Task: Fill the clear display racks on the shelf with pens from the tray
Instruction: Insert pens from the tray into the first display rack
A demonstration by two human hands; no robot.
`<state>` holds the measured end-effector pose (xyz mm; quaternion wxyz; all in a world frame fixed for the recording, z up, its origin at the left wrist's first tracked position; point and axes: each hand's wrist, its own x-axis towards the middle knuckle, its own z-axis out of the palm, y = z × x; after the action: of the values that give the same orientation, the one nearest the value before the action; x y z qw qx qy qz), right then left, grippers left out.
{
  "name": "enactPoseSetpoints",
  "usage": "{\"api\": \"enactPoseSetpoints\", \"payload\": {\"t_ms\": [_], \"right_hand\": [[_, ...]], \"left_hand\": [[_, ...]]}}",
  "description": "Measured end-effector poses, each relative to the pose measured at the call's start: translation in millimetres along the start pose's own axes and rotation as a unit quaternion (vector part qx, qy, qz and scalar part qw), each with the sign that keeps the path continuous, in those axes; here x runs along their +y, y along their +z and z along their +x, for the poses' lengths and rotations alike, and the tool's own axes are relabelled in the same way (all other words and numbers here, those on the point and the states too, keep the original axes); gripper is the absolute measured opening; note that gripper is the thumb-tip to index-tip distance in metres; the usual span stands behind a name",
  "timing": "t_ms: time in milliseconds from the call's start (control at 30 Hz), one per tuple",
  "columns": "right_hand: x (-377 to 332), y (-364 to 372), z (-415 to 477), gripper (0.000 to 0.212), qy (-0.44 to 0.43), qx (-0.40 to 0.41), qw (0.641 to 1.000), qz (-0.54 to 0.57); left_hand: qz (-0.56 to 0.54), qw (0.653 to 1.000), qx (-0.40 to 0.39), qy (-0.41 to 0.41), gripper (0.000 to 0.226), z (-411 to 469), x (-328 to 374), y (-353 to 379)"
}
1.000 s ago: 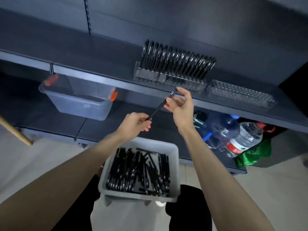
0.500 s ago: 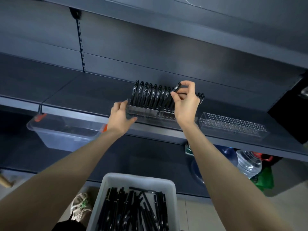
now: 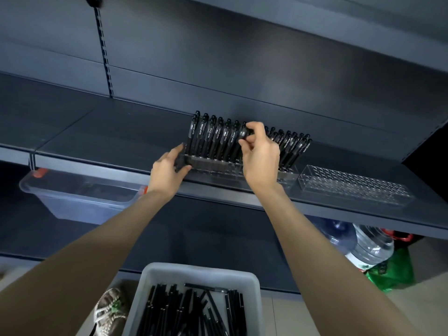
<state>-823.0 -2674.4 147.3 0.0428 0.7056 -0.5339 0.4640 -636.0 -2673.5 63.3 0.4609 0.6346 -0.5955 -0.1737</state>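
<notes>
A clear display rack [image 3: 213, 167] on the dark shelf [image 3: 97, 137] holds several upright black pens. My left hand [image 3: 168, 169] grips the rack's left end. My right hand [image 3: 260, 156] pinches the top of one black pen [image 3: 238, 139] standing among the others near the rack's middle. A second clear rack [image 3: 351, 187] lies to the right with bare holes. At the bottom, the white tray [image 3: 201, 272] holds several loose black pens.
A clear bin with orange clips [image 3: 82, 200] hangs under the shelf at left. Water bottles [image 3: 371, 248] and a green bag [image 3: 392, 272] sit on the lower right. A sandalled foot [image 3: 109, 311] shows beside the tray.
My right hand has carried the pen up from above the tray and lowered it into the rack. My left hand let go of the pen and took hold of the rack's left end.
</notes>
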Motion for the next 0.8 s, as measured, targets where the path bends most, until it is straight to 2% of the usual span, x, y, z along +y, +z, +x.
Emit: {"api": "enactPoseSetpoints", "payload": {"t_ms": [267,467,667,800], "right_hand": [[-7,-5,6,0.032,0.034,-0.101,0.993,-0.051],[-9,-6,3,0.034,0.061,-0.104,0.992,-0.046],[-10,-15,-16,0.047,0.084,-0.089,0.992,-0.015],[-11,-15,-64,0.04,0.128,-0.105,0.986,0.03]], "left_hand": [[0.013,1.0,-0.01,-0.004,0.062,0,1,1],[-0.011,0.999,-0.046,-0.027,0.067,-3,3,-5],[-0.007,1.0,-0.014,0.0,0.053,-39,6,-25],[0.032,0.999,-0.021,-0.008,0.049,-89,-12,-30]]}}
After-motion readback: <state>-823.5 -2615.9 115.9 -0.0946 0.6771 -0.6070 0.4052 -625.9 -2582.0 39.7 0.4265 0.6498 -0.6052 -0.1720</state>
